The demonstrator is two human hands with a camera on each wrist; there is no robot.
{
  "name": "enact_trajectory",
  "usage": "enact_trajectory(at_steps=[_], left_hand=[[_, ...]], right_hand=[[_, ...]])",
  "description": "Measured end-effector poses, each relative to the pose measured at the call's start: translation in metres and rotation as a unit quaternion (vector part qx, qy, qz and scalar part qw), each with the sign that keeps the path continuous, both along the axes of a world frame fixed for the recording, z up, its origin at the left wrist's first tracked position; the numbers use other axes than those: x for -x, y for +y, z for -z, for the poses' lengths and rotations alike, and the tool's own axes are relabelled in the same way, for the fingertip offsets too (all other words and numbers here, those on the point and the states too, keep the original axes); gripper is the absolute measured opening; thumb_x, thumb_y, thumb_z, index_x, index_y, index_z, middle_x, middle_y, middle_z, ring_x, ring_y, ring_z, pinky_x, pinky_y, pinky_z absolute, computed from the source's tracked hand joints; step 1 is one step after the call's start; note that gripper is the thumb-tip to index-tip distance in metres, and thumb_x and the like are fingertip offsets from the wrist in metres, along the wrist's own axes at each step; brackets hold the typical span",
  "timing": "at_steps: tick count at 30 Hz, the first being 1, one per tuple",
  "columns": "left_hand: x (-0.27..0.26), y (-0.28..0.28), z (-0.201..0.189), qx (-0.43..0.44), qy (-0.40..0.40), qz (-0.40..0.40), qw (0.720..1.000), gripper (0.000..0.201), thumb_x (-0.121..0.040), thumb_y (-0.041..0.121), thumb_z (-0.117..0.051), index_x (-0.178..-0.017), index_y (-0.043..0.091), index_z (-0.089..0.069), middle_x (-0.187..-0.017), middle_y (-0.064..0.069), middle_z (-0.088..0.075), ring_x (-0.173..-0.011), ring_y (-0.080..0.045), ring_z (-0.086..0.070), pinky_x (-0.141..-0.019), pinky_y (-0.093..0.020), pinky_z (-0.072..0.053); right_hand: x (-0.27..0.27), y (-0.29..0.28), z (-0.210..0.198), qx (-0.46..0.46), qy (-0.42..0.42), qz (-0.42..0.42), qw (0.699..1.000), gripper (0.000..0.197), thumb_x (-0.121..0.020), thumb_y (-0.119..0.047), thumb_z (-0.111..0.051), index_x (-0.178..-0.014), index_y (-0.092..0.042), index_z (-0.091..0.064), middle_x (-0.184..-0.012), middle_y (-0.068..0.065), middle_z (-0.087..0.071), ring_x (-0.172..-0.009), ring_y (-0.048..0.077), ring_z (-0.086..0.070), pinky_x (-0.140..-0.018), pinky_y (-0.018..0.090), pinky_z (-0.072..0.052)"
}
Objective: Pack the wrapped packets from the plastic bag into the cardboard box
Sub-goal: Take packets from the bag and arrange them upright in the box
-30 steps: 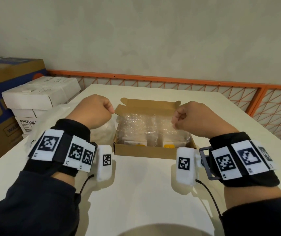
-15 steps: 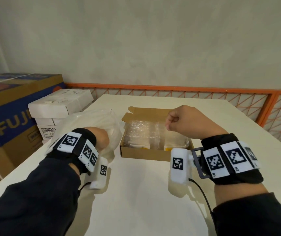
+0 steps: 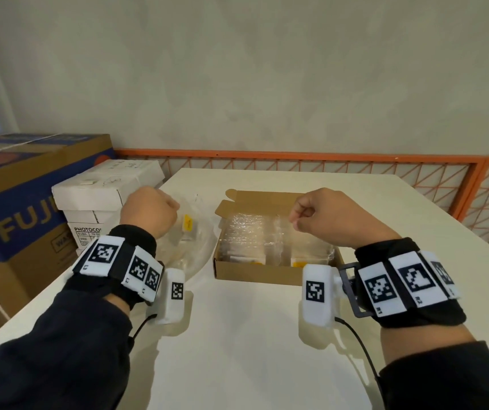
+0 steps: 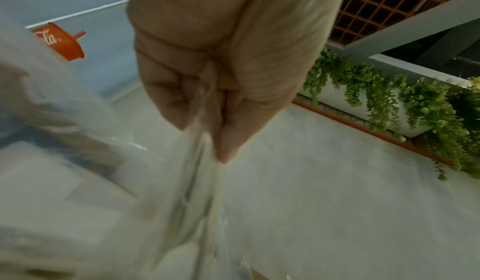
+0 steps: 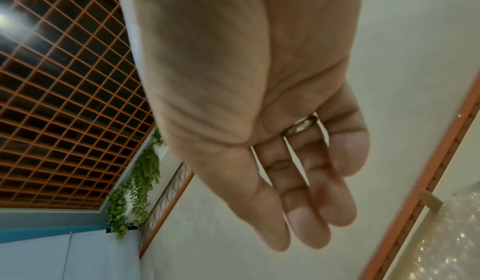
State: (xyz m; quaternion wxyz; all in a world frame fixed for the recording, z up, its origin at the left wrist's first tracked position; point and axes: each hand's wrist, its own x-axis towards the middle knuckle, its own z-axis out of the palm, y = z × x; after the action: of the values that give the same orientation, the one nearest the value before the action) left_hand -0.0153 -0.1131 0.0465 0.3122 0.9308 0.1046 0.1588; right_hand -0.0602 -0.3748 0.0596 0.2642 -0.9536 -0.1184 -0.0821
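An open cardboard box (image 3: 255,273) sits mid-table with clear-wrapped packets (image 3: 266,241) lying inside. Just left of it is the clear plastic bag (image 3: 198,253), and a packet with a yellow label (image 3: 187,224) shows through it. My left hand (image 3: 148,211) is raised over the bag in a fist. In the left wrist view, the left hand (image 4: 221,100) grips a bunched fold of the plastic bag (image 4: 197,202). My right hand (image 3: 320,214) hovers above the box's right half. In the right wrist view, the right hand (image 5: 298,182) has loosely curled fingers and holds nothing.
Stacked white cartons (image 3: 110,184) and a large brown and blue carton (image 3: 15,202) stand off the table's left edge. An orange mesh railing (image 3: 296,156) runs behind the white table (image 3: 237,335). Bare tabletop lies in front of the box.
Both hands have left the box flaps. The left hand dipped to the bag beside the box and has risen gripping its plastic. The right hand stays above the box.
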Motion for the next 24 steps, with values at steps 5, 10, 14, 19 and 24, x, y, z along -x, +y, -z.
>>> enact_trajectory(at_steps=[5,10,14,19,24], left_hand=[[0.016,-0.014,-0.012,0.158,-0.058,0.113,0.979,0.024,-0.082,0.0,-0.064,-0.097,0.016,-0.071,-0.097,0.003,-0.064,-0.101,-0.014,-0.057,-0.091,-0.022,-0.041],[0.026,-0.038,-0.033,0.243,-0.084,0.249,0.934,0.025,-0.079,0.001,-0.068,-0.088,0.024,-0.07,-0.086,0.013,-0.066,-0.065,0.006,-0.055,-0.065,-0.01,-0.042],[0.03,-0.064,-0.04,0.312,-0.088,0.333,0.885,0.026,-0.078,-0.008,-0.065,-0.083,0.018,-0.069,-0.063,0.015,-0.067,-0.044,0.007,-0.051,-0.048,-0.007,-0.04],[0.021,-0.079,-0.028,0.393,-0.094,0.342,0.848,0.038,-0.076,-0.007,-0.067,-0.092,0.025,-0.054,-0.066,0.01,-0.068,-0.059,-0.001,-0.062,-0.054,-0.015,-0.049],[0.01,-0.08,-0.014,0.412,-0.065,0.331,0.846,0.044,-0.076,0.0,-0.07,-0.11,0.022,-0.052,-0.089,-0.001,-0.066,-0.075,-0.012,-0.064,-0.064,-0.023,-0.051]], right_hand=[[-0.003,0.007,0.004,-0.028,-0.004,0.003,1.0,0.013,-0.084,-0.011,-0.061,-0.089,-0.023,-0.064,-0.078,-0.012,-0.059,-0.071,-0.002,-0.052,-0.06,0.003,-0.04],[-0.005,0.014,0.007,-0.134,-0.049,0.023,0.99,0.091,-0.074,-0.033,-0.075,-0.144,-0.039,-0.018,-0.142,-0.002,-0.036,-0.131,0.019,-0.039,-0.107,0.041,-0.037],[-0.002,0.013,0.004,-0.197,-0.085,-0.023,0.976,0.106,-0.066,-0.03,-0.082,-0.146,-0.039,-0.013,-0.148,-0.009,-0.032,-0.131,0.011,-0.038,-0.107,0.029,-0.035],[-0.009,0.011,0.007,-0.25,-0.098,-0.019,0.963,0.068,-0.068,-0.014,-0.081,-0.116,-0.043,-0.043,-0.101,-0.013,-0.058,-0.092,0.013,-0.061,-0.082,0.022,-0.052],[-0.01,0.004,0.006,-0.283,-0.097,-0.034,0.954,0.043,-0.07,-0.005,-0.078,-0.098,-0.03,-0.056,-0.084,-0.014,-0.064,-0.067,-0.01,-0.059,-0.064,0.01,-0.047]])
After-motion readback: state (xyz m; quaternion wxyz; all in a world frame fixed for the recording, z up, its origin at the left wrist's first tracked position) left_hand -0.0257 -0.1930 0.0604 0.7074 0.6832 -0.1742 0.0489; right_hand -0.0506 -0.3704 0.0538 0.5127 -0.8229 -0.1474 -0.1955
